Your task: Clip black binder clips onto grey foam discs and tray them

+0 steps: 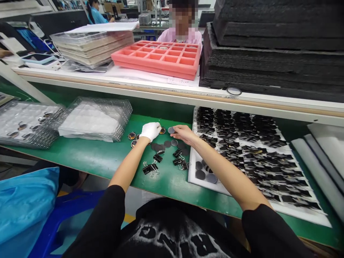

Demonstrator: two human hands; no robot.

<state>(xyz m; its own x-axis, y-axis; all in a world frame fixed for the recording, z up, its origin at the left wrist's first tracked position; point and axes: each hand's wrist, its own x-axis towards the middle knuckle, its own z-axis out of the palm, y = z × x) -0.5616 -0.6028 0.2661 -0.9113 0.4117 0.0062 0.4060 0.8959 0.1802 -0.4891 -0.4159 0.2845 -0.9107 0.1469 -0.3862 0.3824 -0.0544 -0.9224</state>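
Note:
My left hand (151, 131), in a white glove, is closed, with its fingertips at a small round part (162, 131) that has a dark rim and an orange-brown middle. A grey disc (171, 130) is pinched in my bare right hand (183, 134), just to the right of that part. Similar round parts (132, 135) lie beside the glove, some partly hidden by it. Below my hands are several loose dark discs (167, 144). Closer to me lie black binder clips (150, 168) on the left and more binder clips (180, 159) on the right.
On the green table (107, 157), a white board (191, 173) at right carries rows of binder clips. Clear plastic trays (125, 107) stand at left. The shelf (150, 89) holds a pink foam tray (154, 64) and black foam stacks (242, 64). A person (163, 36) sits opposite.

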